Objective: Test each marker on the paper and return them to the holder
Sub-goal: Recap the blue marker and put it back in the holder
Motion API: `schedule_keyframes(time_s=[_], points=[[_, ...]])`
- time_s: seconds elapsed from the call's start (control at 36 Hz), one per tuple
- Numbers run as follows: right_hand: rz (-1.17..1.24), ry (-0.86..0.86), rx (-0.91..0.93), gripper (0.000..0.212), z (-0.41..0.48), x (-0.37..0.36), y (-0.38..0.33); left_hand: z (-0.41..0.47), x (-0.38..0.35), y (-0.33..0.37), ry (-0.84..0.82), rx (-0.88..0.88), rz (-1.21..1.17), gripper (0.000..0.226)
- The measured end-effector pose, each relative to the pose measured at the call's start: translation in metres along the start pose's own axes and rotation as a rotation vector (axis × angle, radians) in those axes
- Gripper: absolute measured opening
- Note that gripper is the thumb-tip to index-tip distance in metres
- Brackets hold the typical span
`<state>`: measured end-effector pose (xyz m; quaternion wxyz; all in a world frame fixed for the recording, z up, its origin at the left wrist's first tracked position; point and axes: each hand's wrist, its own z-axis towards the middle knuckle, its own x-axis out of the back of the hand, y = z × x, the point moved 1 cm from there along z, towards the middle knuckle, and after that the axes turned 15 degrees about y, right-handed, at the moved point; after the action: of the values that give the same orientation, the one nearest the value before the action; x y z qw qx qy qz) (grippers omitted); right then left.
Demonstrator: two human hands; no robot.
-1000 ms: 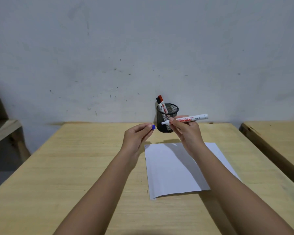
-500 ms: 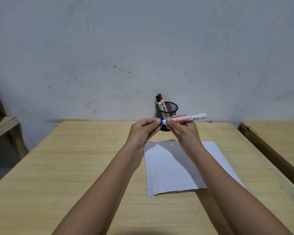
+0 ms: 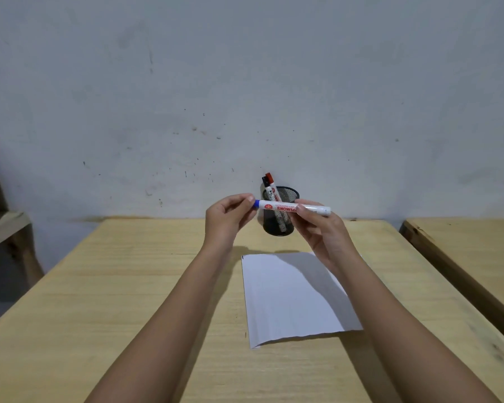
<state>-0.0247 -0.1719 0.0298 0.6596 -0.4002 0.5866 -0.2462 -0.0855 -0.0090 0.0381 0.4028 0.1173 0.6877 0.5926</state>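
Note:
I hold a white marker (image 3: 285,207) level in the air in front of the black mesh holder (image 3: 285,196). My right hand (image 3: 322,231) grips its barrel. My left hand (image 3: 230,218) pinches the blue cap (image 3: 257,203) at the marker's left end; the cap sits on the marker. Two more markers stand in the holder, one with a black cap (image 3: 265,181) and one with a red cap (image 3: 269,178). A white sheet of paper (image 3: 291,298) lies flat on the wooden table (image 3: 128,286), below my hands.
The holder stands at the table's far edge against a grey wall. A second wooden table (image 3: 472,251) is to the right across a narrow gap. A wooden shelf or bench (image 3: 3,228) sits at the far left.
One second ago my left hand held the blue cap apart from the marker. It has moved right and the cap now sits on the marker's tip. Both hands have risen slightly.

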Motion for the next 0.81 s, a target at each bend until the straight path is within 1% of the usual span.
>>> schedule_keyframes(time_s=[0.14,0.31,0.42,0.53,0.61,0.67,0.69,0.72,0.75,0.81], points=[[-0.373,-0.069,0.142,0.014,-0.009,0.007,-0.001,-0.002,-0.003,0.010,0.053,-0.039,-0.015,0.021],[-0.886,-0.086,0.390,0.024,-0.010,0.003,-0.003,-0.005,-0.018,0.015,-0.025,-0.180,0.125,0.009],[-1.096,-0.157,0.496,0.025,-0.005,-0.002,-0.006,0.000,-0.031,0.013,-0.093,-0.278,0.236,0.010],[-1.148,-0.156,0.497,0.024,0.008,-0.005,-0.007,0.011,-0.042,0.013,-0.155,-0.324,0.342,0.020],[-1.147,-0.101,0.502,0.021,0.026,-0.005,-0.010,0.024,-0.047,0.015,-0.179,-0.424,0.487,0.030],[-1.108,-0.061,0.524,0.019,0.039,-0.007,-0.014,0.036,-0.046,0.013,-0.170,-0.492,0.624,0.027],[-1.079,-0.037,0.547,0.021,0.047,-0.009,-0.016,0.044,-0.045,0.008,-0.168,-0.503,0.693,0.018],[-1.043,-0.005,0.572,0.026,0.055,-0.012,-0.019,0.052,-0.043,0.002,-0.170,-0.502,0.766,0.015],[-0.998,0.031,0.593,0.030,0.063,-0.014,-0.021,0.059,-0.041,-0.006,-0.178,-0.481,0.840,0.022],[-0.898,0.094,0.622,0.034,0.078,-0.019,-0.025,0.069,-0.040,-0.021,-0.221,-0.392,0.954,0.027]])
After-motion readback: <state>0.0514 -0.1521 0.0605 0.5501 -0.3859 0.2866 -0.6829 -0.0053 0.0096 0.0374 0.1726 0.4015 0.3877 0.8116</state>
